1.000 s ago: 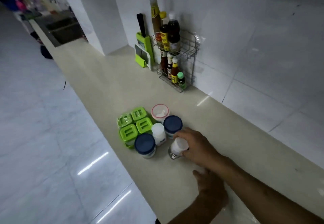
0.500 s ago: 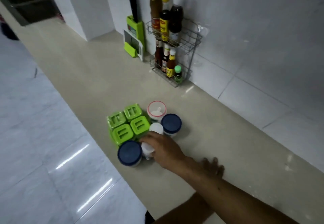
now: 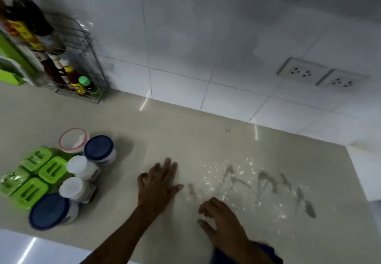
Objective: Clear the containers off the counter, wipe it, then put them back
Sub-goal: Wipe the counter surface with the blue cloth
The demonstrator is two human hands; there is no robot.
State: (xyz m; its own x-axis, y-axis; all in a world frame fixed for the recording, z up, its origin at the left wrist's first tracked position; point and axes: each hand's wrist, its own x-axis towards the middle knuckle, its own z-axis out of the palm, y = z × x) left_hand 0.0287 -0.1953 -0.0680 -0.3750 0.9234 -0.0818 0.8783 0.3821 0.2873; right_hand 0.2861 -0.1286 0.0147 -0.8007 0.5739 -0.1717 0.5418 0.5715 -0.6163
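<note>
Containers (image 3: pixel 68 173) sit bunched at the lower left of the frame, near the counter's (image 3: pixel 185 131) front edge: four green tubs (image 3: pixel 35 179), two white-capped jars (image 3: pixel 79 179), two blue-lidded jars (image 3: pixel 99 150) and a red-rimmed tub (image 3: pixel 72 140), all touching or just beside one another. I judge they are grouped there to leave the dirty patch free.

That patch lies right of centre: white crumbs (image 3: pixel 226 173) and grey smears (image 3: pixel 268 181) spread across the counter, well apart from the containers.

My left hand (image 3: pixel 158 183) lies flat on the counter between the containers and the mess, fingers spread wide, holding nothing. My right hand (image 3: pixel 220 220) hovers low at the bottom centre, fingers loosely curled and apart, also empty as far as I can see. Something blue (image 3: pixel 266 251) shows under that wrist; whether it is a cloth or a sleeve I cannot tell.

Wiping looks like the step in hand, and putting back comes after.

A wire rack (image 3: pixel 82 43) of sauce bottles (image 3: pixel 82 84) stands against the wall at the upper left, and two sockets (image 3: pixel 321 76) sit on the tiles at the upper right.
</note>
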